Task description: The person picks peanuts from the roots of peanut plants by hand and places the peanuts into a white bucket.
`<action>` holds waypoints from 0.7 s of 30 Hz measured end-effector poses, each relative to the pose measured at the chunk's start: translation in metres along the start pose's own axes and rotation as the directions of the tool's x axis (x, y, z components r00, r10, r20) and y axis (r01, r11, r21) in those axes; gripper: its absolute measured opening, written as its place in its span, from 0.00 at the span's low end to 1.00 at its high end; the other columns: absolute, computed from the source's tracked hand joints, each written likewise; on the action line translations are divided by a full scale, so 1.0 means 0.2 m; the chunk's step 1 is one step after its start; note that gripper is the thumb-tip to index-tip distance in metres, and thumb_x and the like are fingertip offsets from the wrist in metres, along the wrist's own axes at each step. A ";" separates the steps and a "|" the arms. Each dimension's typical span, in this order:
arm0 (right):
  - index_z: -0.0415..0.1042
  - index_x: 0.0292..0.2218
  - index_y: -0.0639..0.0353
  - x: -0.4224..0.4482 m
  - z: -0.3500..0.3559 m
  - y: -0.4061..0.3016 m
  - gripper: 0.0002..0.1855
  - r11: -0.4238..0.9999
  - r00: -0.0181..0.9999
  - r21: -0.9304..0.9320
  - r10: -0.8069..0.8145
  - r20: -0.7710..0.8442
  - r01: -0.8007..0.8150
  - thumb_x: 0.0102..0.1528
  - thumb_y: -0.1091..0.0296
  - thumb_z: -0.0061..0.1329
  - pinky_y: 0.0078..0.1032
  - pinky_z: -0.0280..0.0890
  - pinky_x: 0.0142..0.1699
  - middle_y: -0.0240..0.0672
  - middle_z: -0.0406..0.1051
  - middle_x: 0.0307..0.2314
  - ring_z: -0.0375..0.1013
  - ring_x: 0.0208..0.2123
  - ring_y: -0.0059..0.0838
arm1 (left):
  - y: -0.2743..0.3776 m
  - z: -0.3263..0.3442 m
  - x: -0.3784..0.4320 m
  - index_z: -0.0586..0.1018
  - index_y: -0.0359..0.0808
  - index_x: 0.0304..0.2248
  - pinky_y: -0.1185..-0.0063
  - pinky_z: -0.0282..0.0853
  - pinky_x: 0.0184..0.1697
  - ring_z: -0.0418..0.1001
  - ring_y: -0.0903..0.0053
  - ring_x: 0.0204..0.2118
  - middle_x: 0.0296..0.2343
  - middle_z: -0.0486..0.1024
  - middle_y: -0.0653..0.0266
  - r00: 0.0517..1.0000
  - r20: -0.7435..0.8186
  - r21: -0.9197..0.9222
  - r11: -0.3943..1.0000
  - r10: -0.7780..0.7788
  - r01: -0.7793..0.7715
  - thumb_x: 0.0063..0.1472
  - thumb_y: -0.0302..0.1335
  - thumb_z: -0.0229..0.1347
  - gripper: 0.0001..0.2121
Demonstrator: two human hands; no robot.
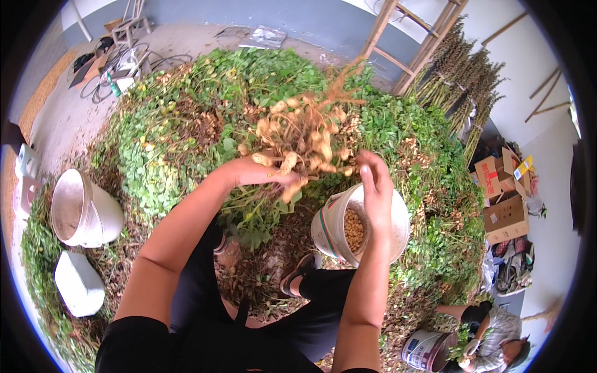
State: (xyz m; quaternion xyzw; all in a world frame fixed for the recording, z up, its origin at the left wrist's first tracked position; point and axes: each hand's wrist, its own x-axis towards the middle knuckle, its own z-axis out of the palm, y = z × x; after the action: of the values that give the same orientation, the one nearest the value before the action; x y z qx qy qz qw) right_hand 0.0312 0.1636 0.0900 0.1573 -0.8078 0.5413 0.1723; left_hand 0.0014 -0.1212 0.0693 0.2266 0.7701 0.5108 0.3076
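My left hand (pixel 273 176) is closed around the stems of an uprooted peanut plant, its cluster of peanut pods (pixel 310 140) and roots turned up and its leaves hanging below. At the right side of the cluster is my right hand (pixel 375 184), fingers bent near the pods; whether it touches one or holds one cannot be told. Below that hand stands a white plastic bucket (pixel 329 233) with loose peanuts (pixel 353 230) inside. A large heap of peanut plants (pixel 158 163) surrounds the spot, with pods showing among the leaves.
An empty white bucket (pixel 88 212) and a white plastic container (pixel 80 284) stand at left. At lower right a person (pixel 503 331) wearing gloves handles plants beside another bucket (pixel 422 349). A wooden ladder (pixel 389 58), bundled dried stalks (pixel 440 74) and cardboard boxes (pixel 506 217) are along the right.
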 end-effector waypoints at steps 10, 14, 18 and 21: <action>0.69 0.40 0.63 0.07 0.27 0.03 0.17 0.998 1.000 -0.060 0.001 -0.031 -0.002 0.47 0.80 0.54 0.23 0.64 0.41 0.35 0.70 0.32 0.70 0.35 0.26 | -0.05 0.13 0.17 0.78 0.33 0.31 0.78 0.70 0.33 0.75 0.75 0.30 0.32 0.77 0.57 0.989 -0.150 -0.015 1.000 0.000 -0.003 0.51 0.54 0.58 0.27; 0.66 0.40 0.63 0.05 0.23 0.20 0.11 0.967 0.997 0.245 0.079 -0.010 -0.074 0.54 0.77 0.49 0.20 0.63 0.41 0.32 0.69 0.31 0.66 0.33 0.20 | -0.18 0.13 0.24 0.79 0.34 0.16 0.81 0.59 0.19 0.66 0.82 0.14 0.14 0.73 0.63 0.973 -0.014 0.176 0.958 0.232 -0.226 0.55 0.55 0.54 0.29; 0.64 0.37 0.64 0.07 0.18 0.20 0.09 0.933 0.990 -0.359 -0.076 -0.116 0.029 0.55 0.73 0.48 0.24 0.62 0.39 0.37 0.67 0.28 0.65 0.30 0.30 | -0.21 0.19 0.36 0.66 0.34 0.08 0.74 0.55 0.17 0.56 0.77 0.10 0.07 0.60 0.69 0.949 -0.220 0.207 0.962 0.226 -0.181 0.56 0.53 0.53 0.32; 0.64 0.36 0.63 0.07 0.11 0.20 0.09 0.985 0.996 -0.161 0.053 -0.078 -0.065 0.57 0.69 0.48 0.26 0.62 0.38 0.37 0.67 0.28 0.65 0.30 0.30 | -0.28 0.17 0.46 0.70 0.31 0.12 0.72 0.59 0.18 0.61 0.74 0.11 0.09 0.64 0.64 0.922 -0.380 0.227 0.974 0.067 0.023 0.53 0.50 0.56 0.28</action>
State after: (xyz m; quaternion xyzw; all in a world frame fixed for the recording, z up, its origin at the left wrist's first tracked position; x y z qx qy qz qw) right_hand -0.0023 0.1568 0.0552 0.0988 -0.8468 0.4837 0.1981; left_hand -0.0406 -0.0587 -0.0142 0.1641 0.8663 0.4571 0.1164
